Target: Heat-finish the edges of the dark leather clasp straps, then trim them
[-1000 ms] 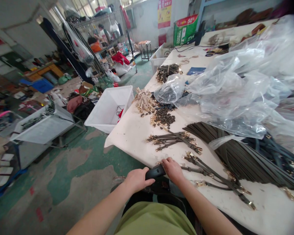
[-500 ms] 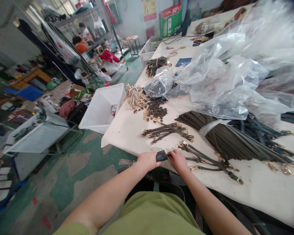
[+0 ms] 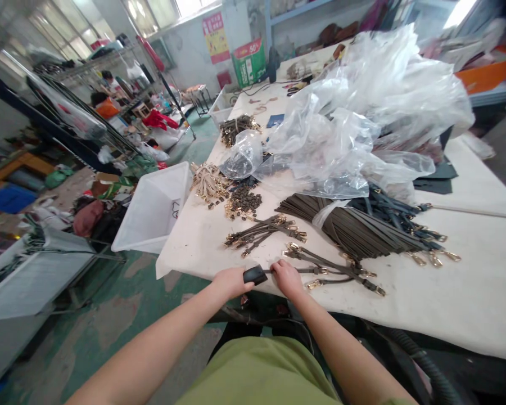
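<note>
The left hand [image 3: 231,282] is closed around a black handheld tool [image 3: 255,275] at the table's near edge; just beside it, the right hand [image 3: 285,278] pinches a dark strap [image 3: 306,271] running over the white table [image 3: 480,275]. Beyond lies a tied strap bundle [image 3: 358,232].

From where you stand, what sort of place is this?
Probably a strap or bag-parts workshop: a bundle of dark strips and clasp-ended straps lie on the table, with a white bin beside it.

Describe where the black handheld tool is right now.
In the head view, the black handheld tool is below centre, gripped in the left hand by the near edge of the white table, just left of the right hand.
</note>
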{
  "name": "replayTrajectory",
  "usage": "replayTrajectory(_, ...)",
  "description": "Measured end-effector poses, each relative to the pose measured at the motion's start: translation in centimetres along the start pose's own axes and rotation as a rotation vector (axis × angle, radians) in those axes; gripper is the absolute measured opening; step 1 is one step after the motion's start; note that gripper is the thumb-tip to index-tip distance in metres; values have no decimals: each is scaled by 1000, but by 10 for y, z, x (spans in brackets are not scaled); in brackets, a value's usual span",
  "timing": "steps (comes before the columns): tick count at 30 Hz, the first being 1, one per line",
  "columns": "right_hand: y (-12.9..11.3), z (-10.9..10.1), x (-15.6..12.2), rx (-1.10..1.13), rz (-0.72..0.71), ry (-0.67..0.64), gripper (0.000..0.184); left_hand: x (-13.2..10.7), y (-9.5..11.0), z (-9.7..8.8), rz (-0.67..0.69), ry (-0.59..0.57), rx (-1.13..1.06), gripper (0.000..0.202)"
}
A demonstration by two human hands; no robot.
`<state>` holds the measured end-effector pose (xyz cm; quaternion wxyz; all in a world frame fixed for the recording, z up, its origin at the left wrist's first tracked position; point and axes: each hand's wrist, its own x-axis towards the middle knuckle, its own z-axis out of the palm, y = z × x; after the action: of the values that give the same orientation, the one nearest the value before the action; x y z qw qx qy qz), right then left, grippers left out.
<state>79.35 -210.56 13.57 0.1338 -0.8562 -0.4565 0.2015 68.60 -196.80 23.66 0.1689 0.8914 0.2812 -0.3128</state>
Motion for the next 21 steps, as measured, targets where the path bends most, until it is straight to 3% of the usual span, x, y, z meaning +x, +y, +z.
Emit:
replayTrajectory(6,0,3,5,-33,-20,-8,18,-7,-9,0,17,21,21,49)
replayTrajectory(13,1,4,-8,-234,-198,-9,15,-59,-43,6,-67,17,-28,49)
replayTrajectory(16,3,11,-19,-252,-209,-62,18,-64,-35,11,-67,-1,12,46)
replayTrajectory(21,6,18,-24,-167,-166,-62,18,-37,-7,11,-22,12,40,45)
